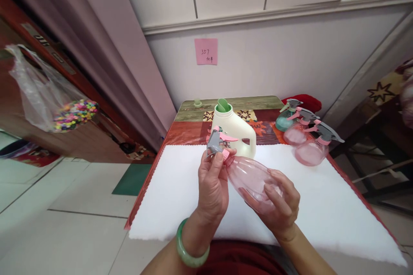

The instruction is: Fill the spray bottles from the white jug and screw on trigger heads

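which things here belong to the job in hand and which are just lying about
Job:
- pink spray bottle, held by left hand and right hand
- probably cream jug, other spray bottles

Apparently unrelated:
- pink wall note
- hanging plastic bag
- green floor mat

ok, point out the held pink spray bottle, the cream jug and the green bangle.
Held pink spray bottle [250, 174]: head view, middle of its see-through body.
Cream jug [235, 128]: head view, body, left of its handle.
Green bangle [182, 247]: head view, left part of its band.
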Available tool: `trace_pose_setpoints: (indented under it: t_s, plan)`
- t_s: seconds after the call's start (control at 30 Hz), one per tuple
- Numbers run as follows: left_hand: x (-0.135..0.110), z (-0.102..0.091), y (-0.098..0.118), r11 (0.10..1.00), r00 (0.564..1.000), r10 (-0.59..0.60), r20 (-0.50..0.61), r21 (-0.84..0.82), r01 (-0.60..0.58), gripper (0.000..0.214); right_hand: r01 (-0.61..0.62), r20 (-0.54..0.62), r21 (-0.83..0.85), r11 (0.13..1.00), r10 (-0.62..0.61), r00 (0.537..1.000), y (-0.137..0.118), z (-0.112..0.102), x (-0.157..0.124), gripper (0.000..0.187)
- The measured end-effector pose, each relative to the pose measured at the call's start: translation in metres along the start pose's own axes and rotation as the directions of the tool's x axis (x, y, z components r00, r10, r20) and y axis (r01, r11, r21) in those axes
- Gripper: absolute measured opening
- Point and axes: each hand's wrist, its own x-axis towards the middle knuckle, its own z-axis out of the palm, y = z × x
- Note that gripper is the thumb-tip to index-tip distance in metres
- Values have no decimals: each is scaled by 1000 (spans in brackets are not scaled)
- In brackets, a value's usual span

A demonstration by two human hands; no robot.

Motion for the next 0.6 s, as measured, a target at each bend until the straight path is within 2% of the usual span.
trace_pose_setpoints:
  t_s: [0.1, 0.3, 0.43, 0.6]
  plan:
    - [1, 0, -1, 999, 999, -21, 30, -34, 22, 16, -41, 4, 6, 999, 41, 999, -2, 2, -1, 82]
    - [1, -2, 6, 992, 988, -72, 135, -92, 85, 17, -233, 6, 127, 964, 234, 972, -16, 5, 3, 89]
    - [4, -4, 9, 983, 982, -96, 162, -137, 119, 17, -209, 16, 117, 971, 208, 978, -18, 4, 6, 92]
    - [2, -3, 9, 998, 994, -49, 102, -38, 53, 20, -110, -9, 73, 991, 111, 994, -10, 5, 3, 89]
